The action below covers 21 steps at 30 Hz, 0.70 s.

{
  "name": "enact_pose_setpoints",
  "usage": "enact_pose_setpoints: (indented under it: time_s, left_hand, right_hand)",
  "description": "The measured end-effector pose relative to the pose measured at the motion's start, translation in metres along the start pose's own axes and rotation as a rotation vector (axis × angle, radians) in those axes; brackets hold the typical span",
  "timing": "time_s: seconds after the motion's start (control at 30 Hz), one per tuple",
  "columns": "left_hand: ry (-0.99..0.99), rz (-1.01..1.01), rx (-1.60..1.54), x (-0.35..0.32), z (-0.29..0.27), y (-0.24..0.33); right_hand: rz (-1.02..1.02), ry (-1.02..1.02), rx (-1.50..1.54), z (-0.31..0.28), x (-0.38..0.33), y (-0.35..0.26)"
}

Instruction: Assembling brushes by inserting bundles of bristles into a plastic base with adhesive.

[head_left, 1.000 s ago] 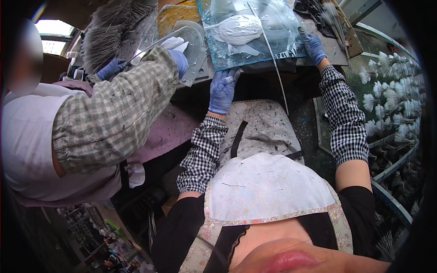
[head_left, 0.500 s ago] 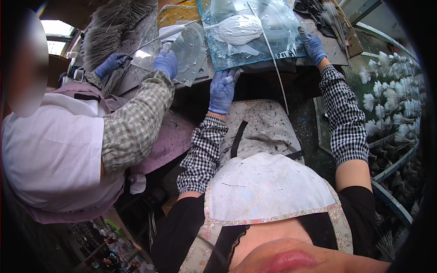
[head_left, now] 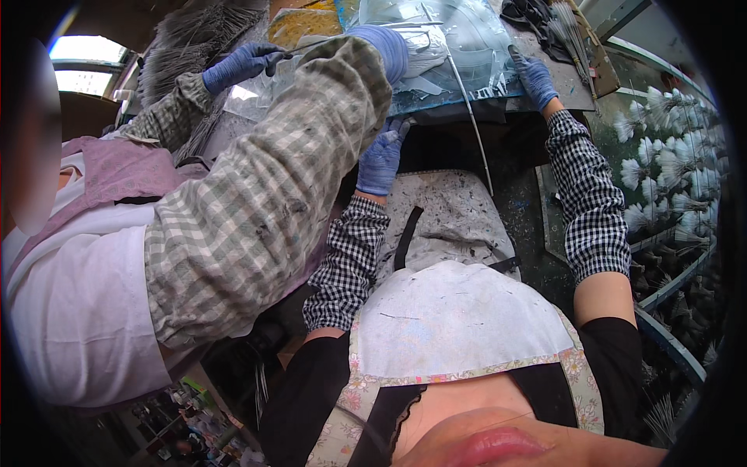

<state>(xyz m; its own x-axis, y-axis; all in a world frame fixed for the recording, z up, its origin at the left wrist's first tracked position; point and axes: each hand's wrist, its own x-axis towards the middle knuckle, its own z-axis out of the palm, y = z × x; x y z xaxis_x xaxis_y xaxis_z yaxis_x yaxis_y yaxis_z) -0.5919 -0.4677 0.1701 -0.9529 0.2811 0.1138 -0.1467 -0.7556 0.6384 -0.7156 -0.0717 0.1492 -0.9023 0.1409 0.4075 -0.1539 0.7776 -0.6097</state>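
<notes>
A blue-edged clear sheet [head_left: 482,82], smeared with white paste, lies at the table's near edge. My right hand [head_left: 537,82], in a blue glove, is closed on its right edge, thumb on top. At the near left edge my gloved left hand [head_left: 380,162] grips the sheet from below; the co-worker's sleeve partly covers it. White paste [head_left: 424,56] is heaped on the sheet. A thin pale rod [head_left: 471,109] lies across it, its lower end sticking out over my lap. The co-worker's gloved right hand [head_left: 385,50] reaches over the paste.
On my left, the co-worker's plaid sleeve [head_left: 264,187] crosses close in front; their gloved left hand [head_left: 243,66] is near a thin rod. Grey bristle bundles [head_left: 187,47] lie at the back left. White-tipped bundles [head_left: 673,163] stand on a rack at right. Black cloth [head_left: 537,19] lies behind the sheet.
The co-worker has leaned in, their right hand moving right from their own clear sheet to over the paste on mine. Their left hand has shifted up and right. My hands stay put.
</notes>
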Motion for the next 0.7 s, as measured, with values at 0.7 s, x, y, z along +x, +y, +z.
enact_pose_setpoints:
  time_s: [0.7]
  left_hand:
    - [0.016, 0.162, 0.888, 0.002, -0.010, -0.005]
  right_hand:
    - [0.058, -0.116, -0.066, 0.000, 0.007, 0.002]
